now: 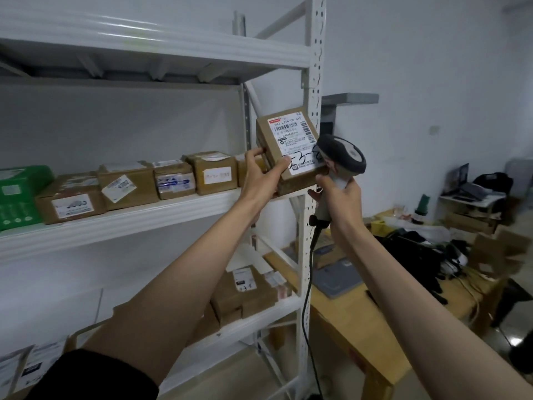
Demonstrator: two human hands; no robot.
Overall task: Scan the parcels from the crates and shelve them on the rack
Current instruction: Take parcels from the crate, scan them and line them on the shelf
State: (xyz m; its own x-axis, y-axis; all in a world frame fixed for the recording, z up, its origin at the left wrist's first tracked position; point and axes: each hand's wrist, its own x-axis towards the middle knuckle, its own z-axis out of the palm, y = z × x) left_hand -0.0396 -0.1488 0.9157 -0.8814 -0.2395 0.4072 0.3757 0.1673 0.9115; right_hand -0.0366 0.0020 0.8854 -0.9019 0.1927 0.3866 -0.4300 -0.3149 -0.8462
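Note:
My left hand (264,176) grips a small brown parcel (288,145) with a white shipping label, held up at the right end of the white rack's middle shelf (121,223). My right hand (337,197) grips the handle of a grey and black barcode scanner (341,155), whose head sits right against the parcel's label. The scanner's black cable (307,298) hangs down between my arms. A row of several brown parcels (170,180) and a green box (17,194) stands on that middle shelf.
The rack's white upright post (314,82) stands just behind the held parcel. More parcels (245,293) lie on the lower shelf. To the right is a wooden table (354,327) with a grey pad, black items and cardboard boxes (501,249).

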